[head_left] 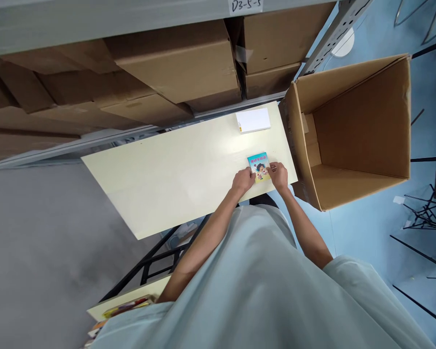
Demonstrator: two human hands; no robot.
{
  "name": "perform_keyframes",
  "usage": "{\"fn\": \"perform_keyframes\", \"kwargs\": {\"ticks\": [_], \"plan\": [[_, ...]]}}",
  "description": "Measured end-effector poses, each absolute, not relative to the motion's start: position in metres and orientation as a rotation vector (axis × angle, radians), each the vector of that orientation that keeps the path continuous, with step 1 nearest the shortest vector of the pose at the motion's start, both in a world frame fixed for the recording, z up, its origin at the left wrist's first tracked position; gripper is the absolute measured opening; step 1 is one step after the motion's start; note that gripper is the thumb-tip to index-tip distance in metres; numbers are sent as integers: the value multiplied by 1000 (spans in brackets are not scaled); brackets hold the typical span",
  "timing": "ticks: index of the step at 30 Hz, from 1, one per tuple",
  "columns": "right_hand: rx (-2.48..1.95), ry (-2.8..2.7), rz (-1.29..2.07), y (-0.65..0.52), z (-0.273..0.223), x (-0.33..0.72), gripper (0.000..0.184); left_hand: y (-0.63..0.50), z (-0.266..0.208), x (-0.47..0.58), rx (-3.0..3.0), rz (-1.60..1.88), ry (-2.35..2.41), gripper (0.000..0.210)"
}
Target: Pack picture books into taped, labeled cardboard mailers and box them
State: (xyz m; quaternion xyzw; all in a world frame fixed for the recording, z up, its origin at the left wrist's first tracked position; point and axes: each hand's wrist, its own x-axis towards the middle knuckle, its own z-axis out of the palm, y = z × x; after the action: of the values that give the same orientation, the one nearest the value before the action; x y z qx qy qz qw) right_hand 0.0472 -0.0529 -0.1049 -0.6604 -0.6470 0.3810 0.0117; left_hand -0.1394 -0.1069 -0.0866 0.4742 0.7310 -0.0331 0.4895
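A small booklet (259, 165) with a blue and yellow cover and a cartoon child on it is between my two hands, over the right end of the cream tabletop (181, 174). My left hand (244, 179) pinches its lower left edge with closed fingers. At its right edge, the fingers of my right hand (278, 175) are curled closed on the cover's side. Whether the booklet rests on the table or is slightly lifted, I cannot tell. Farther back lies a flat white box (253, 120) with a small yellow mark on its corner.
An open cardboard box (363, 131) stands against the table's right end. Behind the table, a metal shelf (131, 19) holds several closed cartons (181, 63). At lower left, books (127, 307) lie on another cream surface. Black metal legs (421, 254) stand on the blue floor at right.
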Motion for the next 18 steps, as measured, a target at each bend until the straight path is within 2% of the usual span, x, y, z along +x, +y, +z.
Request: {"fn": "perform_keyframes", "kwargs": {"ticks": [9, 13, 18], "plan": [[-2226, -2185, 943, -42, -99, 38, 19, -103, -80, -137, 1168, -163, 1813, 34], [-2214, -2221, 947, -40, -105, 32, 21, -110, -84, -137, 1136, -55, 1862, 27], [-2061, -2184, 1026, -33, -106, 40, 10, -118, -85, -134, 1077, 99, 1895, 20]]}}
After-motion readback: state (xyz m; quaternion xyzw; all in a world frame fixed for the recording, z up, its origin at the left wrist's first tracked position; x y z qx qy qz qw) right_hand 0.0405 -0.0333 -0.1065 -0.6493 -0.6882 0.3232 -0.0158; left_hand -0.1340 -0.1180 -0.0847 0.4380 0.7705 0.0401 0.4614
